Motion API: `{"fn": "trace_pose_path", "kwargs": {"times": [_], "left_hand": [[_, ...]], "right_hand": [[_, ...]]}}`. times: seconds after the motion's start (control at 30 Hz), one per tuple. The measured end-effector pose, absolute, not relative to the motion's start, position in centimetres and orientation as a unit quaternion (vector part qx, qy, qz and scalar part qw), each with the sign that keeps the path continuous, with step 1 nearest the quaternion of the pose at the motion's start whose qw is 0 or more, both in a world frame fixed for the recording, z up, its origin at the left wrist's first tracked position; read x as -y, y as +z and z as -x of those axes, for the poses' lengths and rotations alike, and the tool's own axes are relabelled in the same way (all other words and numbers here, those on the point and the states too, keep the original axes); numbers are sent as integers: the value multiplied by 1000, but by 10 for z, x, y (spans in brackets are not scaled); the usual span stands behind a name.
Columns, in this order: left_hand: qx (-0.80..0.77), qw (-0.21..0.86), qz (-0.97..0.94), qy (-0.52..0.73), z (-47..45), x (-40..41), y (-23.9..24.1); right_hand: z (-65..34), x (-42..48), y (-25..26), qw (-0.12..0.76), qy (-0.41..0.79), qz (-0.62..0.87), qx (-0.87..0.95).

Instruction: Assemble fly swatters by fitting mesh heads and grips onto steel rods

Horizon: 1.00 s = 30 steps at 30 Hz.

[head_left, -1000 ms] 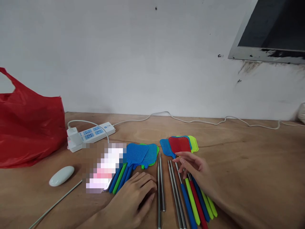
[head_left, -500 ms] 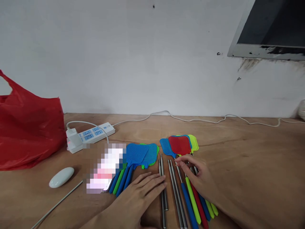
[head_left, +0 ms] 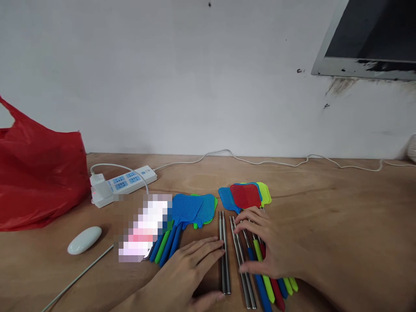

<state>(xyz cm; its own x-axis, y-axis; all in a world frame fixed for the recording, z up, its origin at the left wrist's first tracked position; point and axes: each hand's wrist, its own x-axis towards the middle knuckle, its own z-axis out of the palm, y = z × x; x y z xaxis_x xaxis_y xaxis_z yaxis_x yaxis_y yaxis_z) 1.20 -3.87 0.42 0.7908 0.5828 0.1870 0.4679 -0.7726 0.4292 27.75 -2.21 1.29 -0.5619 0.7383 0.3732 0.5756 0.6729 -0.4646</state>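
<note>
A person's two bare hands work over slim metal rods and fly swatters on a wooden table [head_left: 341, 208]. The left hand [head_left: 186, 266] lies with its fingers stretched out and its thumb spread well apart from them, fingertips against the left pair of rods [head_left: 227, 264] and the thumb tip beside the pair's near end; the two rods lie side by side, ends level. The right hand [head_left: 269, 247] arches over the right pair of rods [head_left: 248, 290], fingers bent and thumb held apart; from this angle it is hard to say whether its fingertips touch the metal or hover just above it. Beneath and beside that hand lie the right-hand swatters [head_left: 246, 196], their blue, red and yellow-green heads overlapping toward the wall [head_left: 146, 78], their colored handles pointing toward the person. The left-hand swatters [head_left: 186, 207], with blue and green heads, lie beyond the left hand, their handles next to a pixelated, lit screen [head_left: 146, 229]. Farther left are a white oval object [head_left: 84, 240], a white power strip [head_left: 130, 184] with an adapter [head_left: 101, 186] plugged in, and a red plastic bag [head_left: 42, 177]. A thin white cable [head_left: 260, 163] runs along the back.
</note>
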Motion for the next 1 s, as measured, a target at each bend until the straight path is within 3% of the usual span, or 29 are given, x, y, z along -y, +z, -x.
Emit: {"fn": "trace_pose_path", "kwargs": {"times": [0.23, 1.0], "left_hand": [[-302, 168, -925, 158, -14, 38, 8], [-298, 159, -925, 174, -12, 37, -1]], "right_hand": [[-283, 24, 15, 221, 163, 316, 908], [-277, 31, 7, 215, 145, 315, 913]]}}
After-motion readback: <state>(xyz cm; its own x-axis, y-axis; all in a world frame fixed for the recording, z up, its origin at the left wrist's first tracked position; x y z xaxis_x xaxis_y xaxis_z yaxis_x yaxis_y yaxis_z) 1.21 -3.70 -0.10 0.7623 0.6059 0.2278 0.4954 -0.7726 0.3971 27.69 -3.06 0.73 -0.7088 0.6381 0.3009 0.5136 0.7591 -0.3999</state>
